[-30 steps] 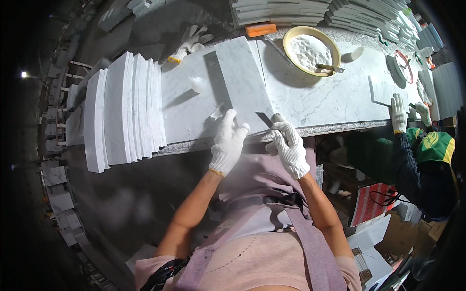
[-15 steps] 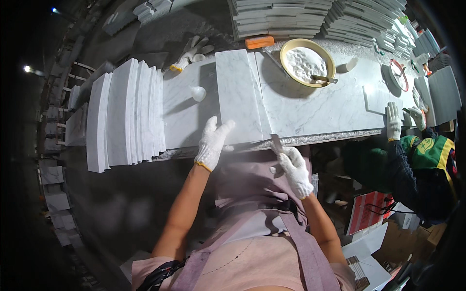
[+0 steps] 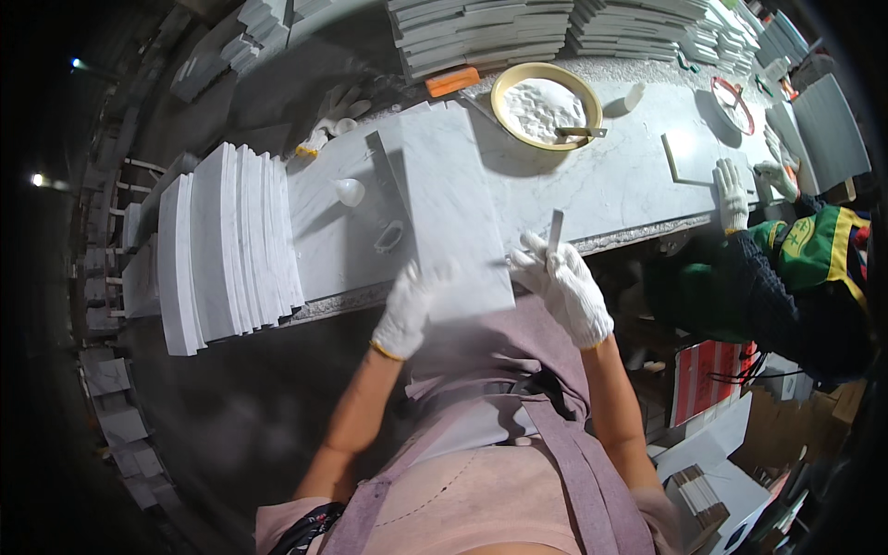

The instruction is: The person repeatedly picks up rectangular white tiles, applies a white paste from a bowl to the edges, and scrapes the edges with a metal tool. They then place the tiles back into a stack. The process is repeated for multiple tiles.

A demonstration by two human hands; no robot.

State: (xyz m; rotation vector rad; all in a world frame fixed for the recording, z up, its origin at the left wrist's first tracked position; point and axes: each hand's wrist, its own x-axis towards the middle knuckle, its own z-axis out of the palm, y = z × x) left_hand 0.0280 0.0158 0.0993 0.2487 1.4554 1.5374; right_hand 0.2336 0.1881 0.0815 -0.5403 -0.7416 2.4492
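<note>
A white grey-veined marble slab [image 3: 444, 176] lies tilted across the worktable, its near end jutting past the front edge. My left hand [image 3: 412, 301], in a white knit glove, grips the slab's near left edge; its fingers are blurred. My gloved right hand [image 3: 571, 291] is closed around a putty knife [image 3: 556, 231], the flat metal blade pointing up and away. The fingers of that hand come close to the slab's right edge; whether they touch it I cannot tell. Left of the slab, a small white pear-shaped piece [image 3: 350, 191] stands on the table.
Upright slabs [image 3: 222, 240] stand at the left. A yellow bowl [image 3: 500, 111] of white paste holds another knife [image 3: 583, 132]. Beyond are an orange block [image 3: 451, 81], a loose glove [image 3: 328, 125] and stacked slabs [image 3: 481, 37]. At right, a co-worker's gloved hand [image 3: 732, 194] rests by a panel.
The slab has turned slightly and come toward me over the table edge. My left hand has moved onto its near edge. My right hand has risen, the knife now upright. The view has shifted.
</note>
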